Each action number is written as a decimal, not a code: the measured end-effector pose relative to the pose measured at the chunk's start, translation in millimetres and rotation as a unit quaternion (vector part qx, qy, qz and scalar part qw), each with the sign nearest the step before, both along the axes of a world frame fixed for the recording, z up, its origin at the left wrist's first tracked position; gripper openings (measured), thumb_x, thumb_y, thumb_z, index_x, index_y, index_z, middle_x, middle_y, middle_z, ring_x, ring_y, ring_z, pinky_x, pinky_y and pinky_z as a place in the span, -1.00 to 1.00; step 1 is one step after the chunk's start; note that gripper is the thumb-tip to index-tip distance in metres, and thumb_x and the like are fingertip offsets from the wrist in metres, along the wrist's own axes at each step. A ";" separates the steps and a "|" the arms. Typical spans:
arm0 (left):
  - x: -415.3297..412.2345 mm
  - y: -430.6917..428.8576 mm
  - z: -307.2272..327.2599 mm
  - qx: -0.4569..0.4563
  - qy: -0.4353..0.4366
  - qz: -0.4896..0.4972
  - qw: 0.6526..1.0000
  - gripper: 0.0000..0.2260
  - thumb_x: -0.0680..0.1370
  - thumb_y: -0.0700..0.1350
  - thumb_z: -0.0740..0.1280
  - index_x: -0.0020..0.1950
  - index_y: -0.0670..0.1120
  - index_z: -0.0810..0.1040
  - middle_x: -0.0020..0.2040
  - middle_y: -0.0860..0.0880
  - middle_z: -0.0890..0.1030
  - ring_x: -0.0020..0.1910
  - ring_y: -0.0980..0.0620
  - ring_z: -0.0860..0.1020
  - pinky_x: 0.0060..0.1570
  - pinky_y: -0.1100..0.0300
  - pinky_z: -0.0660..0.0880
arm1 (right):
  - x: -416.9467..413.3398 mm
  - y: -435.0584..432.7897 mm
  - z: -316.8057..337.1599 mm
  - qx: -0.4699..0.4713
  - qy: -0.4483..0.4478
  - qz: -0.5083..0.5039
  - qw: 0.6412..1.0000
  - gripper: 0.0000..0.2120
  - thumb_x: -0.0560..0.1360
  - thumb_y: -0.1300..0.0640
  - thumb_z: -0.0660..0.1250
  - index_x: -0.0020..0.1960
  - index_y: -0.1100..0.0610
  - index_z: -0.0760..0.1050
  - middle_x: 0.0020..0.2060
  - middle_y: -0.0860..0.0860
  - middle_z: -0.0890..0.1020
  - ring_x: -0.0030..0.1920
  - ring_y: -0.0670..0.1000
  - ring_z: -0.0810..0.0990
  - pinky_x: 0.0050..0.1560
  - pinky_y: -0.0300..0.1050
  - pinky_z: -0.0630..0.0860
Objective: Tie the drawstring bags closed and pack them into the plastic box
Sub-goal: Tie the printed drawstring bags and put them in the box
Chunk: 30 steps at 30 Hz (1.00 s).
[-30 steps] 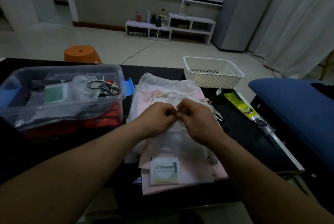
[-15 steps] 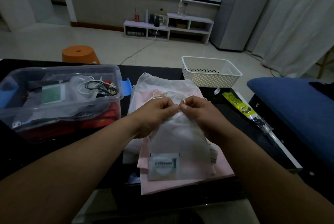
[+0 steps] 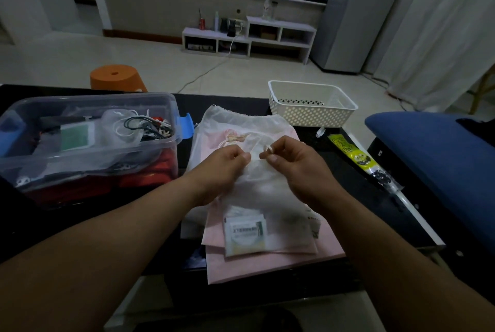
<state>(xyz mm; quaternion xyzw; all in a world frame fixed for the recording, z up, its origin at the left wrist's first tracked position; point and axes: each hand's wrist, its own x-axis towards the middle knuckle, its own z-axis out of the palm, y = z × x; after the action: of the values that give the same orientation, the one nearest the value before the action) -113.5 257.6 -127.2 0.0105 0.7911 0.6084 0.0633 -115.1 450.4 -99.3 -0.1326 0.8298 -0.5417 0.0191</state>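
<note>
Two containers flank the work: clear plastic box already crowded at left, white perforated basket beyond. Between them, translucent drawstring bag atop pink bags, cord ends pinched tight by left hand and right hand. Likely slip: thin cord escaping, knot loosening.

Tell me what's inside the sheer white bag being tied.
Through the sheer white bag, a flat labelled packet shows near the bottom. The left hand and right hand cover its top.
</note>
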 end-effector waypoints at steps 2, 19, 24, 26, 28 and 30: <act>2.2 -3.0 -0.3 -0.110 0.066 -0.019 0.992 -0.76 0.71 -0.03 0.24 -0.04 -0.16 0.52 -0.19 0.00 0.53 -0.21 0.03 0.44 -0.20 0.11 0.38 | 1.4 3.0 -1.2 0.009 -0.001 -0.004 1.000 -0.93 0.61 0.15 0.39 -0.05 0.05 0.62 -0.04 -0.03 0.74 0.05 0.02 0.70 0.20 0.19 0.60; 33.7 -4.2 36.2 0.038 0.003 0.015 0.999 -0.74 0.67 0.11 0.31 0.24 -0.03 0.54 0.05 -0.09 0.68 -0.09 0.01 0.69 -0.29 0.19 0.58 | -2.7 -7.1 19.8 0.046 -0.044 0.000 0.998 -0.80 0.59 0.01 0.43 -0.05 0.14 0.69 -0.16 0.16 0.72 -0.15 0.16 0.69 -0.09 0.07 0.61; 53.2 -35.0 41.0 0.030 -0.061 -0.059 0.996 -0.80 0.59 -0.13 0.46 0.19 -0.15 0.66 0.08 -0.12 0.75 0.08 -0.10 0.72 0.11 0.01 0.67 | -15.1 -15.9 24.0 -0.096 -0.067 -0.100 0.988 -0.79 0.60 0.07 0.42 -0.05 0.21 0.71 -0.11 0.23 0.73 -0.07 0.25 0.70 0.04 0.21 0.64; 58.5 -46.5 44.8 0.071 -0.061 -0.036 0.995 -0.83 0.61 -0.24 0.42 0.20 -0.21 0.64 0.11 -0.20 0.72 0.11 -0.20 0.70 0.11 -0.05 0.67 | -19.2 -25.6 28.4 -0.135 -0.079 -0.133 0.979 -0.80 0.60 0.08 0.42 0.01 0.22 0.70 -0.07 0.20 0.74 0.01 0.24 0.71 0.10 0.20 0.66; 66.3 -60.7 57.6 0.136 -0.036 0.001 0.990 -0.84 0.63 -0.27 0.36 0.20 -0.24 0.59 0.11 -0.26 0.70 0.02 -0.20 0.72 -0.06 0.00 0.70 | -22.7 -42.1 31.3 -0.175 -0.087 -0.140 0.971 -0.82 0.60 0.11 0.42 0.02 0.23 0.68 -0.03 0.21 0.73 0.06 0.26 0.70 0.12 0.21 0.65; 72.2 -76.1 75.7 0.178 0.005 0.064 0.982 -0.85 0.65 -0.28 0.33 0.20 -0.29 0.54 0.05 -0.26 0.69 -0.16 -0.10 0.71 -0.30 0.14 0.65 | -22.8 -63.2 34.5 -0.204 -0.072 -0.133 0.967 -0.88 0.58 0.14 0.42 0.03 0.19 0.63 0.02 0.22 0.70 0.05 0.26 0.67 0.02 0.17 0.63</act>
<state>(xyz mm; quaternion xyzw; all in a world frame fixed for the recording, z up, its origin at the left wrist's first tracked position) -41.3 181.4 -51.4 -0.0258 0.6692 0.7424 0.0173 -137.9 387.2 -64.8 0.0175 0.7084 -0.7052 -0.0213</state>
